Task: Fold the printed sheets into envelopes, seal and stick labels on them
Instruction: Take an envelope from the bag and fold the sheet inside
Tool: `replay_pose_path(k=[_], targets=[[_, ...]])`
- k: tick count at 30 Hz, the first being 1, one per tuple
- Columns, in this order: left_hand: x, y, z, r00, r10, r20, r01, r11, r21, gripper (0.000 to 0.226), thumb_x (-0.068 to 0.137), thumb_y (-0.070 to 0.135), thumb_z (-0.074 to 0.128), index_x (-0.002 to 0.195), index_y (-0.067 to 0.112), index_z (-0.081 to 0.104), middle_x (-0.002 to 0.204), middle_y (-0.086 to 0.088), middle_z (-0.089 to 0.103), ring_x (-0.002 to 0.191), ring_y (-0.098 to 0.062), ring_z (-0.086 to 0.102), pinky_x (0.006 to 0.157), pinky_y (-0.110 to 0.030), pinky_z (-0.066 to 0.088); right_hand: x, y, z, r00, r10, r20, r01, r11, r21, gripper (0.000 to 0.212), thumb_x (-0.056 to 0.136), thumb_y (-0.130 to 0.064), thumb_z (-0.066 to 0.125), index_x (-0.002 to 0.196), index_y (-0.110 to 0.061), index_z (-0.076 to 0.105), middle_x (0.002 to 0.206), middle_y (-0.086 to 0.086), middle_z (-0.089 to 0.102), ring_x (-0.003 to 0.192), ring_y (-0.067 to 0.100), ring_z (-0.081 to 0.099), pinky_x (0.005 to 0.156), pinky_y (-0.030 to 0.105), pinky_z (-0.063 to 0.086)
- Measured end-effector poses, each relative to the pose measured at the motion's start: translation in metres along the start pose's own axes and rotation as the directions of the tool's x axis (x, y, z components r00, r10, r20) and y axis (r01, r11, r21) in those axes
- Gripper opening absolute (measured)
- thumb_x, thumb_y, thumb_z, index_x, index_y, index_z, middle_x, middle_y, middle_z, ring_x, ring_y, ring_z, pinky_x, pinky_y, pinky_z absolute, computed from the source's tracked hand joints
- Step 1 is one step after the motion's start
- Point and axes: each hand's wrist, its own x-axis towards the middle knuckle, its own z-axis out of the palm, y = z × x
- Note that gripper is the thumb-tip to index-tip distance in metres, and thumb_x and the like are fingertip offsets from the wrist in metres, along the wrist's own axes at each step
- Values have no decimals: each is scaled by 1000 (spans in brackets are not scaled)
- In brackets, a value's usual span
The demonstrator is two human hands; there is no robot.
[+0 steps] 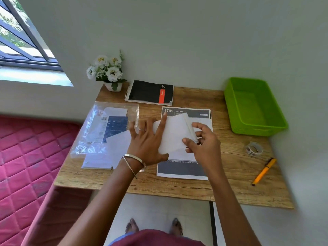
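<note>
Both hands work a folded sheet [174, 134] (blurred, probably blank-side up): left hand [149, 146] presses flat-fingered, right hand [201, 141] pinches its edge.

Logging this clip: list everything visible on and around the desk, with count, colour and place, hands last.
Wooden desk: one, brown, against the wall.
Folded white paper sheet: one, white, held above the desk centre.
Printed sheets: a small stack, grey and white, desk centre under the hands.
Clear plastic bag of envelopes: one, transparent with white and blue contents, desk left.
Black spiral notebook: one, black with a red strip, desk rear.
Potted white flowers: one, rear left corner.
Green plastic basket: one, desk right.
Roll of sticker labels: one, pale, right of the sheets.
Orange pen: one, front right.
Pink quilted mattress: one, left of the desk.
Left hand: flat on the sheet.
Right hand: pinching the sheet's edge.
</note>
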Motion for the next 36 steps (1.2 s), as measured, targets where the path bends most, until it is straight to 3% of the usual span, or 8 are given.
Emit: replay_pose_path(k=[7,13,16,20,23,27,32,36], targets=[[-15,10,25,998,-28,-55,26,999,-32,124,53,80,44,149,11,6,126,-11,38,117,-32,35,106,-64,11,-17,18,1,993,-101,-63,91,985,-144,26,94,-18,58,119,-11,61,87,5,69,67,17,68,54,30,59],[-16,13,26,996,-10,-89,9,1000,-9,113,49,80,47,138,12,33,119,-9,46,109,-30,45,104,-60,20,-26,17,1,991,118,59,-129,963,235,16,95,-18,56,107,-11,64,87,6,72,75,18,69,56,33,58],[-16,4,27,994,54,-91,-52,998,23,110,47,77,54,137,18,28,118,-9,46,110,-29,45,103,-58,17,-25,16,-8,966,204,159,-251,885,391,16,94,-17,56,96,-7,69,93,5,73,77,16,67,55,25,52],[-16,0,28,992,93,-90,-91,995,28,111,46,75,57,137,20,24,120,-9,46,112,-29,43,104,-58,17,-18,19,-7,975,171,140,-207,932,298,11,92,-7,58,96,-8,68,84,7,73,72,17,68,55,29,54],[-17,1,30,990,108,-85,-107,994,17,112,46,76,57,137,20,25,120,-10,46,113,-29,43,105,-59,15,-13,18,-4,976,122,182,-165,956,243,22,88,-2,62,103,-18,67,83,6,73,79,18,70,59,30,55],[-19,0,32,990,122,-78,-121,993,15,114,47,79,56,139,20,23,122,-10,45,114,-30,43,105,-62,18,-6,18,-11,943,149,297,-236,929,286,29,82,-4,70,108,-15,67,93,14,72,81,28,69,62,36,58],[-22,7,32,985,143,-98,-139,989,44,117,44,81,55,139,18,29,118,-10,49,109,-30,48,102,-62,21,-1,17,-13,867,209,452,-341,911,233,30,81,-2,70,108,-13,68,94,10,75,82,26,71,57,32,56],[-24,5,34,990,134,-41,-132,990,47,119,45,79,56,142,18,24,122,-10,48,113,-30,48,104,-62,13,6,17,-11,926,180,333,-210,976,56,29,79,6,70,103,-12,70,81,2,75,75,21,72,57,34,59]])
